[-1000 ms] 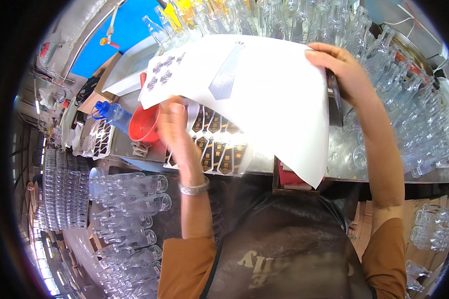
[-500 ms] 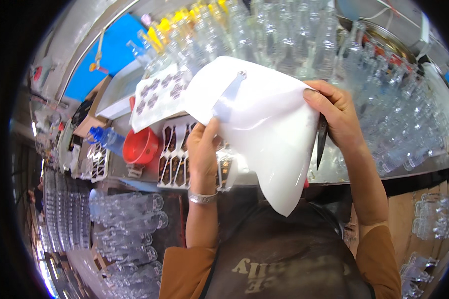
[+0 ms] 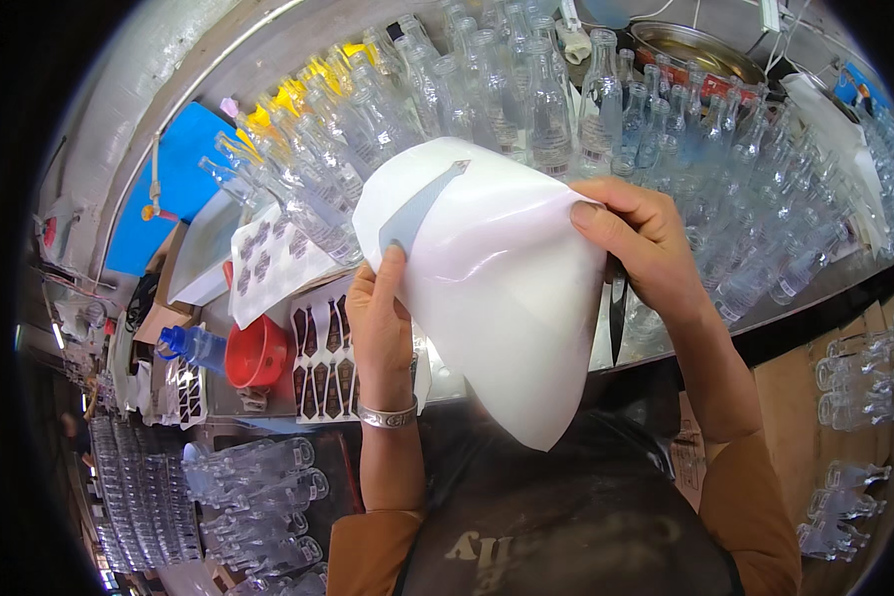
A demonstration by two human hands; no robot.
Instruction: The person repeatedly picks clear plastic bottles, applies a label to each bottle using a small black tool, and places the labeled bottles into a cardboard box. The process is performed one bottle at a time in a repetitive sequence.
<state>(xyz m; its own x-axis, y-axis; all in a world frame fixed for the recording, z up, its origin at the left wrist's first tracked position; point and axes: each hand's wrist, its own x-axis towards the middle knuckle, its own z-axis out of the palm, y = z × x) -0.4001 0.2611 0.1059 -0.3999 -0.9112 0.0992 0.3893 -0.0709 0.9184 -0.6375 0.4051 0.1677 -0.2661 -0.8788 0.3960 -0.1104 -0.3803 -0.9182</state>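
A white glossy sheet (image 3: 497,308) hangs curved between my hands in front of the dark apron. My left hand (image 3: 382,313) is closed on its left edge, the thumb pressing at the lower end of a grey-blue, tie-shaped patch (image 3: 419,207). The upper right edge is pinched between thumb and fingers of my right hand (image 3: 648,243). Below that hand a dark, narrow pointed tool (image 3: 618,313) sticks down; its upper part is hidden, so its kind is unclear. Left of my left hand lie dark tie-shaped labels (image 3: 318,363) on a white sheet.
Many clear glass bottles (image 3: 546,109) stand across the back and right of the table. At left are a red plastic cup (image 3: 256,353), a blue-capped bottle (image 3: 194,348) and a printed white sheet (image 3: 278,258). Glassware (image 3: 258,497) stands below left; a metal bowl (image 3: 700,50) sits behind.
The view has shifted, and the sheet with both hands sits slightly lower and further left. My left thumb still rests at the patch's lower end; both grips on the sheet continue.
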